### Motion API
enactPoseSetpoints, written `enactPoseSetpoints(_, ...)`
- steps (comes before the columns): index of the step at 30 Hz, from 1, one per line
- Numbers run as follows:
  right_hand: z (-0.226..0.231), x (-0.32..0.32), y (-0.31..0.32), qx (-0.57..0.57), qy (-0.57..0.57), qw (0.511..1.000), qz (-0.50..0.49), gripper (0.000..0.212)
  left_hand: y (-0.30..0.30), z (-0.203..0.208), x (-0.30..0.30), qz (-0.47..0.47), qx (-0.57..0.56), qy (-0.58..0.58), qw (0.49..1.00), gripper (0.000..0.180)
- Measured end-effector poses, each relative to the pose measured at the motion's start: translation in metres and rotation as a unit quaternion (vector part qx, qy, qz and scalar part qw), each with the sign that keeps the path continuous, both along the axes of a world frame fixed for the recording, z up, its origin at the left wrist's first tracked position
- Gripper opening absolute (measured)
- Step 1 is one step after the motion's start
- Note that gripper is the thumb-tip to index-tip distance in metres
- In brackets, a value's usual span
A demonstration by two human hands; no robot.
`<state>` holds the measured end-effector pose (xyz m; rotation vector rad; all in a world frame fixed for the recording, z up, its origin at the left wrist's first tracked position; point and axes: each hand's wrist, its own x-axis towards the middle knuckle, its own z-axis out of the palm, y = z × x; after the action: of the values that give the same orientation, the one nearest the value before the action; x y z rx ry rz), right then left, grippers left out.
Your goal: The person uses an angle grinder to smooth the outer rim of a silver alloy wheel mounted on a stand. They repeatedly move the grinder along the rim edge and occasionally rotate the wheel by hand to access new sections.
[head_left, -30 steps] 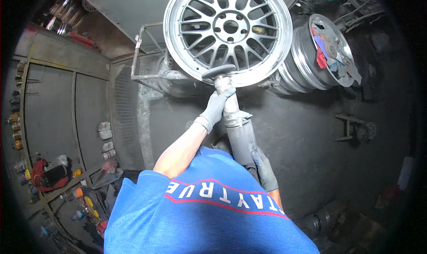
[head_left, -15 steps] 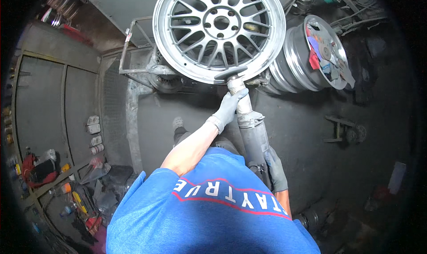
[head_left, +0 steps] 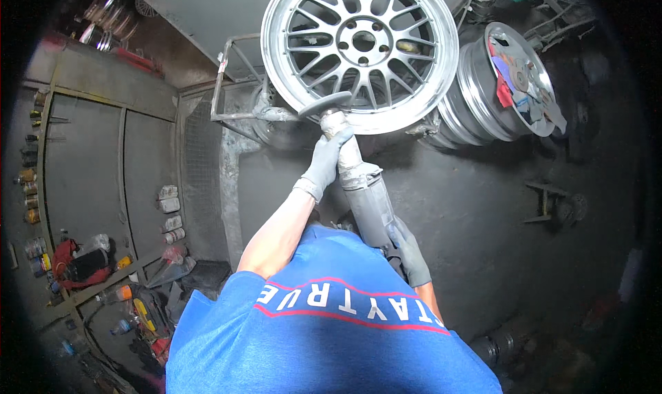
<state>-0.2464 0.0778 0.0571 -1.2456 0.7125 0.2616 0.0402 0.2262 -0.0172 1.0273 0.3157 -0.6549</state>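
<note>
A disc sander with a grey body [head_left: 367,204] slants from my waist up to a silver multi-spoke car wheel rim [head_left: 408,113]. My gloved left hand [head_left: 323,165] is wrapped round the white-coated neck behind the sander's head. Farther back, my gloved right hand [head_left: 409,255] grips the rear of the body; some of its fingers are hidden. The thin round disc [head_left: 323,105] lies tilted at the near left part of the rim's polished lip. It overlaps the lip's edge, but I cannot tell whether it touches.
A metal tube frame [head_left: 218,91] stands left of the rim. To the right, another wheel rim [head_left: 476,94] lies on its side with cloths and discs [head_left: 520,84] on its face. A small wheeled stand [head_left: 548,204] sits farther right. Shelves and bags [head_left: 86,263] line the left.
The sander and both hands have moved left along the rim, so the disc sits at its near left rather than its near middle. The view has also shifted.
</note>
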Motion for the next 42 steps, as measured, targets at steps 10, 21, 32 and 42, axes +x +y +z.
enactPoseSetpoints(10, 0.018, -0.045, -0.072, -0.059, 0.037, 0.998, -0.002, 0.063, -0.074, -0.007, -0.055, -0.027, -0.069, 0.05, 0.996, 0.044)
enactPoseSetpoints(21, 0.004, -0.073, -0.101, -0.101, 0.037, 0.994, -0.001, 0.064, -0.1, -0.017, -0.069, -0.065, -0.106, 0.043, 0.991, 0.032)
enactPoseSetpoints(32, -0.024, -0.009, -0.032, -0.002, -0.005, 1.0, 0.029, 0.066, -0.003, -0.002, -0.015, -0.008, -0.039, -0.003, 0.999, 0.036)
enactPoseSetpoints(42, -0.031, -0.037, -0.062, 0.016, 0.01, 1.0, 0.001, 0.069, -0.036, -0.017, -0.041, -0.009, -0.052, 0.026, 0.998, 0.03)
